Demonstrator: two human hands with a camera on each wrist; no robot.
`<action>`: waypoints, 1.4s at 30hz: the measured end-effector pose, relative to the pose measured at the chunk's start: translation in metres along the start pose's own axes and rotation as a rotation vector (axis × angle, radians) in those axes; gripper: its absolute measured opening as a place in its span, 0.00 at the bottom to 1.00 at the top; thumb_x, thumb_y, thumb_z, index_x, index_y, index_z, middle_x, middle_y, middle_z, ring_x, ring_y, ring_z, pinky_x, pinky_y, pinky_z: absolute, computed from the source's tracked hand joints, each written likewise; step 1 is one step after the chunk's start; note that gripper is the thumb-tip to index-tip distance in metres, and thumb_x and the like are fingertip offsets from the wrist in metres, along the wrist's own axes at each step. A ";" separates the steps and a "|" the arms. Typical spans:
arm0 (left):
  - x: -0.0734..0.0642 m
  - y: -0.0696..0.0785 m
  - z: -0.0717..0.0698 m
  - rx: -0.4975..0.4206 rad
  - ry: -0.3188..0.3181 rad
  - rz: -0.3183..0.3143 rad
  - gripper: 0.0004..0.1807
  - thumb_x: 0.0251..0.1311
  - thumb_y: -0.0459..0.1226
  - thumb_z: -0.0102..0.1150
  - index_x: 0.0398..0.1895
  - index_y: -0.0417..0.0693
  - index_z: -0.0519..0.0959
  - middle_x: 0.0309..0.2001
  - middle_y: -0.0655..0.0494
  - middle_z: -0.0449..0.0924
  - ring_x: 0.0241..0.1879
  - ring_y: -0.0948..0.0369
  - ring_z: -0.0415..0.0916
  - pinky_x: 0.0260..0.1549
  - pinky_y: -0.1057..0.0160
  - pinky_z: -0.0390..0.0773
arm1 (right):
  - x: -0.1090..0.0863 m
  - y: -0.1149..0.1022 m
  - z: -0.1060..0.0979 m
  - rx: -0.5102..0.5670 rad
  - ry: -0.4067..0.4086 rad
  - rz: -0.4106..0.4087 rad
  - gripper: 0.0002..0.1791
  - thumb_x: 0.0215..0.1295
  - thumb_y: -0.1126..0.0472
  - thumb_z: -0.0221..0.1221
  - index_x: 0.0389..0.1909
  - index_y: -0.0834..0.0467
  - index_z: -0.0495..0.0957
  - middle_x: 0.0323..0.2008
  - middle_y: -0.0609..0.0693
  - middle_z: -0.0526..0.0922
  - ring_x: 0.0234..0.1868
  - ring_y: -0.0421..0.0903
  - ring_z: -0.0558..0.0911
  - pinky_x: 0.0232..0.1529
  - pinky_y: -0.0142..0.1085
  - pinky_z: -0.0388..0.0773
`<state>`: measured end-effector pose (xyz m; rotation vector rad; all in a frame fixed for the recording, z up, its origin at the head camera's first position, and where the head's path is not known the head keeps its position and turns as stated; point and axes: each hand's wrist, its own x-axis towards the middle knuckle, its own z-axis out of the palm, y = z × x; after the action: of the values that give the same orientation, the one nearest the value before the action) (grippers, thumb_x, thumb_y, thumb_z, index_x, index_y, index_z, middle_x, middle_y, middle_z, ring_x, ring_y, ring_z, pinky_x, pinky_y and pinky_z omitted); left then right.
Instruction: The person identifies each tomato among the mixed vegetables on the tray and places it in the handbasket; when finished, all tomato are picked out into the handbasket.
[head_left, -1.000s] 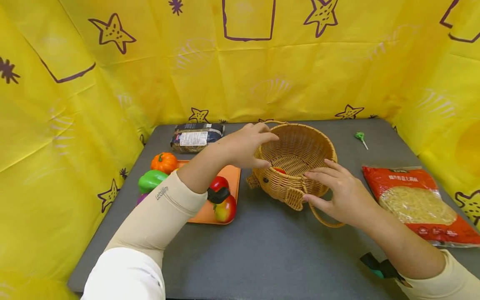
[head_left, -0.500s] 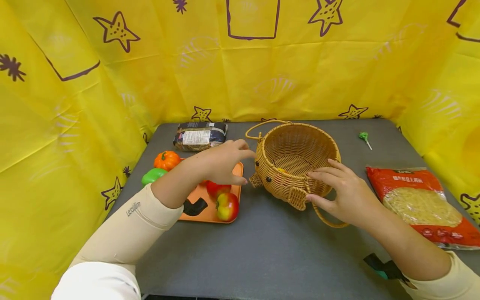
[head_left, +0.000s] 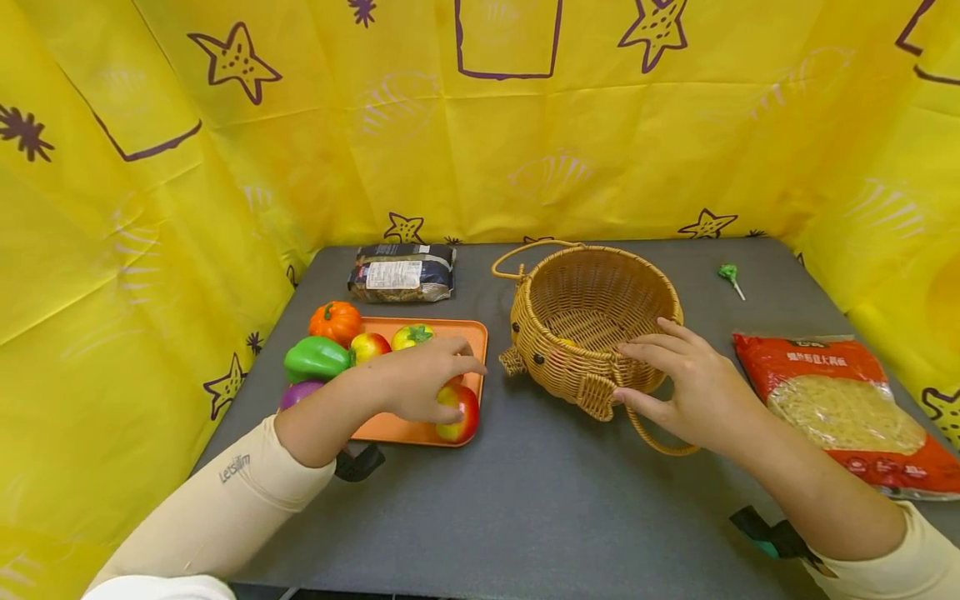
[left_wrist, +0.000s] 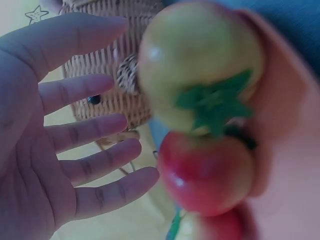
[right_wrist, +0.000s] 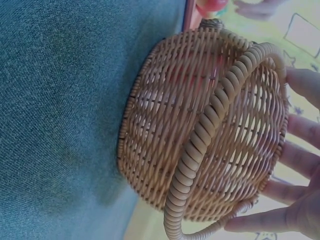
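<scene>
My left hand (head_left: 420,379) hovers over the orange tray (head_left: 405,429), its fingers spread and holding nothing. Just under its fingertips lies a red-and-yellow toy apple (head_left: 463,417), and in the left wrist view a red apple (left_wrist: 207,172) touches the pale one with a green leaf (left_wrist: 200,65). My right hand (head_left: 686,387) rests at the near rim of a wicker basket (head_left: 566,367) shaped like an animal's face, its fingers nearly straight over the rim and its thumb by the woven ear. Inside the basket, mostly hidden by the wall, something red and yellow shows.
Left on the tray and beside it lie a toy pumpkin (head_left: 335,323), a green pepper (head_left: 317,359) and a purple piece (head_left: 300,393). A dark pasta bag (head_left: 401,273) stands behind. On the right are a red noodle bag (head_left: 843,408) and a green lollipop (head_left: 728,272).
My left hand has moved from over the basket's rim leftward and down to the apple on the tray. The right hand has stayed at the basket's rim.
</scene>
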<state>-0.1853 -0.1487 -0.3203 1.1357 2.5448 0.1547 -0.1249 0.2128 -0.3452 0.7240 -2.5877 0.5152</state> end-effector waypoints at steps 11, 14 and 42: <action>-0.008 -0.002 0.026 -0.024 0.010 0.055 0.28 0.57 0.44 0.70 0.63 0.53 0.80 0.54 0.55 0.76 0.54 0.57 0.73 0.58 0.55 0.78 | 0.000 -0.001 0.000 -0.002 -0.005 0.000 0.29 0.46 0.51 0.80 0.52 0.54 0.86 0.50 0.55 0.87 0.66 0.69 0.73 0.58 0.68 0.73; -0.008 -0.003 0.029 -0.030 0.019 0.055 0.27 0.57 0.44 0.70 0.61 0.53 0.82 0.54 0.56 0.76 0.55 0.58 0.72 0.58 0.55 0.77 | 0.000 -0.001 0.000 0.000 -0.005 0.003 0.29 0.46 0.51 0.80 0.52 0.54 0.86 0.50 0.55 0.87 0.66 0.69 0.73 0.57 0.68 0.73; -0.009 -0.005 0.008 -0.050 0.172 0.064 0.25 0.57 0.45 0.70 0.59 0.57 0.83 0.52 0.59 0.76 0.52 0.60 0.71 0.54 0.58 0.78 | -0.001 0.000 0.002 0.004 0.010 0.003 0.29 0.45 0.51 0.80 0.51 0.54 0.87 0.49 0.55 0.87 0.66 0.69 0.73 0.59 0.67 0.73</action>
<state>-0.1801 -0.1585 -0.3270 1.2333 2.6371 0.3444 -0.1244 0.2125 -0.3471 0.7165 -2.5793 0.5238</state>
